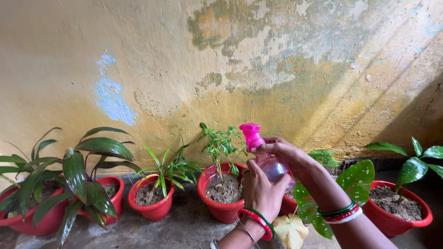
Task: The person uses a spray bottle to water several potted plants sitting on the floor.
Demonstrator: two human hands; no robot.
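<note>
Near the lower middle of the frame both hands hold a spray bottle, clear-bodied with a pink trigger head aimed left at the small leafy plant in a red pot. The left hand cups the body, closed round it, while the right hand curls over the neck and trigger. No mist shows, and whether the soil is wet cannot be told, so the spraying looks barely begun.

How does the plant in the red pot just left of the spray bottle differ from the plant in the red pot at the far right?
The small plant beside the spray bottle has thin stems with many narrow little leaves and stands upright in the middle of its pot. The far-right plant has fewer, much broader glossy leaves and grows near the back edge of its pot. Both stand in round red pots of soil along the wall.
</note>
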